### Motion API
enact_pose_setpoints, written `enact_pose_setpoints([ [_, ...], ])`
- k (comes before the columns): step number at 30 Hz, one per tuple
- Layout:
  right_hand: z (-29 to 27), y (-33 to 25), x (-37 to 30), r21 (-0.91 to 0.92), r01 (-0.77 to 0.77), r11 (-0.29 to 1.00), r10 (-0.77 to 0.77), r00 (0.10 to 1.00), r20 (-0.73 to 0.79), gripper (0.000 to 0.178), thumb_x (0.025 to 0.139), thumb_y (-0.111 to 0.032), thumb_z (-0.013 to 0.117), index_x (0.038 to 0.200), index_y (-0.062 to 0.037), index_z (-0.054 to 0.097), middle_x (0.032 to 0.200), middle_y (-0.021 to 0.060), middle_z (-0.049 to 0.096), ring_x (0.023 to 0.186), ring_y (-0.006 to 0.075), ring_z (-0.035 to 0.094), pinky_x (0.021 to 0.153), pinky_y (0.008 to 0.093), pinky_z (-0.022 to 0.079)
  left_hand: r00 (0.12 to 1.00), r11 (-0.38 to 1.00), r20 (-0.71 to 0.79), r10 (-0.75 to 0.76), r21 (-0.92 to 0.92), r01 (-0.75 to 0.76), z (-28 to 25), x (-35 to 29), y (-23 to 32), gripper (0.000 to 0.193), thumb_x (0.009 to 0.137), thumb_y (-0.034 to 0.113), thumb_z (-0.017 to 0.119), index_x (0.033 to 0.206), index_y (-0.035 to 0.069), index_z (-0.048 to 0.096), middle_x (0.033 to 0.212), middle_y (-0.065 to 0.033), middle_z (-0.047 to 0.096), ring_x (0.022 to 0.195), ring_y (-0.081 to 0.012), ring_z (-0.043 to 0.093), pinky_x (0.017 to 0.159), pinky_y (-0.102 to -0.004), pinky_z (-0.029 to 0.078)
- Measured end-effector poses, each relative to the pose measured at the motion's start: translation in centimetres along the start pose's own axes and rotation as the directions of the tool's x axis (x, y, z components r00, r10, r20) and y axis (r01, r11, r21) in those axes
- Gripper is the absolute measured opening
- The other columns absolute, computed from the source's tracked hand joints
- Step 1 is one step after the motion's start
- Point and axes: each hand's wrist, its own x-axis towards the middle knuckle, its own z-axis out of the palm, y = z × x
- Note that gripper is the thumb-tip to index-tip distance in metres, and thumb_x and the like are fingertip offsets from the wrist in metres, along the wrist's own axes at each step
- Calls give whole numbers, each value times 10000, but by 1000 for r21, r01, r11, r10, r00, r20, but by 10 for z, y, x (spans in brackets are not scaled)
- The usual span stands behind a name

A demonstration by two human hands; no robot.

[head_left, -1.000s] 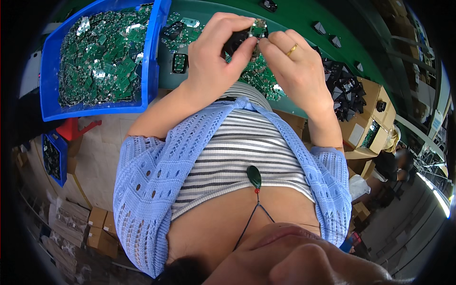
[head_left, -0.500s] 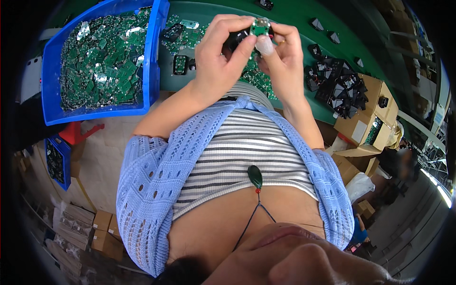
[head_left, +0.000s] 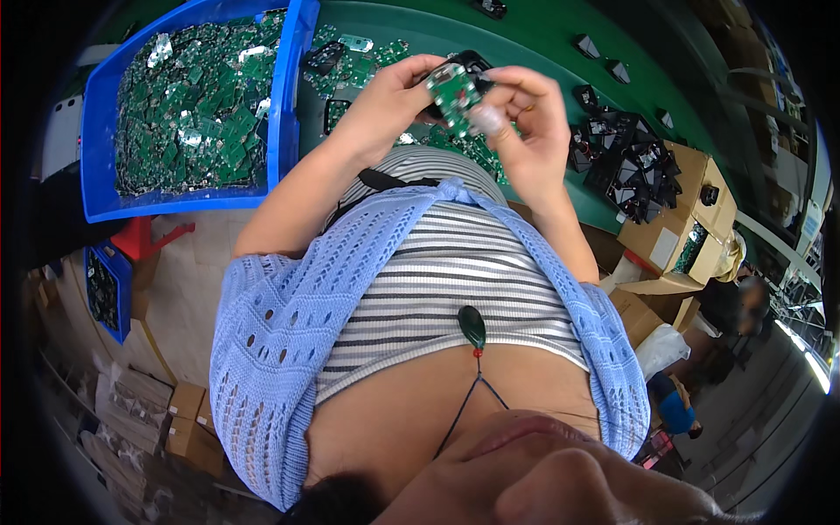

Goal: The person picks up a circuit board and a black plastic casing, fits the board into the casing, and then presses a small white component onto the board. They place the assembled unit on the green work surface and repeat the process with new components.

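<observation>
Over the green worktable, both my hands are raised close together. My left hand (head_left: 382,103) is closed around a black plastic housing (head_left: 472,61), its fingers partly hidden behind a green circuit board (head_left: 452,96). That board tilts in front of the housing, its component side showing. My right hand (head_left: 531,118) pinches the board's right edge between thumb and fingers; a whitish cover wraps the thumb tip. Whether the board still touches the housing cannot be made out. Beneath the hands, loose small boards (head_left: 446,140) lie on the table.
A blue bin (head_left: 284,122) heaped with green boards stands at left. Black housings (head_left: 643,166) are piled at right beside an open cardboard box (head_left: 691,188). More housings (head_left: 586,45) are scattered toward the far right. A person (head_left: 678,411) is in the right background.
The board, earlier held up between both hands, now hangs lower and faces me more fully. The black housing shows behind it. My left hand has dropped lower.
</observation>
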Motion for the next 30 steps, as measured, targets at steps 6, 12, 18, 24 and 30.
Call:
enact_pose_setpoints([
  [6, 0, -7, 4, -512, 289, 809, -246, 957, 152, 205, 684, -49, 675, 885, -63, 641, 663, 40, 540, 541, 139, 518, 463, 250, 406, 994, 990, 98, 50, -133, -37, -8, 5, -2, 269, 813, 27, 568, 1065, 59, 481, 929, -32, 590, 843, -91, 565, 720, -242, 469],
  [12, -6, 11, 13, -636, 377, 674, -458, 888, 41, 156, 644, -62, 689, 791, -75, 635, 672, 34, 552, 573, 170, 519, 460, 271, 405, 960, 964, -92, 263, -15, -266, 10, -4, 0, 218, 833, 47, 562, 1004, 14, 431, 934, -87, 587, 852, -101, 558, 704, -222, 460],
  [18, -6, 13, 22, -659, 335, 674, -449, 894, -5, 115, 650, -54, 681, 739, -81, 615, 677, 32, 550, 601, 180, 527, 475, 277, 413, 953, 945, -72, 295, 167, -280, 6, -3, 2, 308, 836, 110, 590, 1056, -7, 409, 964, -107, 573, 863, -125, 568, 738, -242, 470],
  [24, -4, 19, 32, -698, 374, 611, -467, 882, 63, 112, 664, -49, 666, 750, -80, 603, 692, 37, 549, 618, 194, 533, 485, 289, 425, 912, 889, -51, 406, 251, -382, 9, -2, 2, 310, 836, 52, 574, 1088, -6, 403, 1043, -111, 530, 911, -142, 547, 765, -253, 460],
  [30, -2, 27, 37, -722, 332, 608, -399, 913, 84, 124, 689, -43, 648, 781, -63, 568, 727, 45, 541, 638, 209, 532, 486, 300, 428, 889, 881, -139, 437, 264, -392, 7, 10, -5, 366, 799, 130, 640, 1037, -22, 407, 972, -124, 562, 850, -158, 591, 691, -260, 508],
])
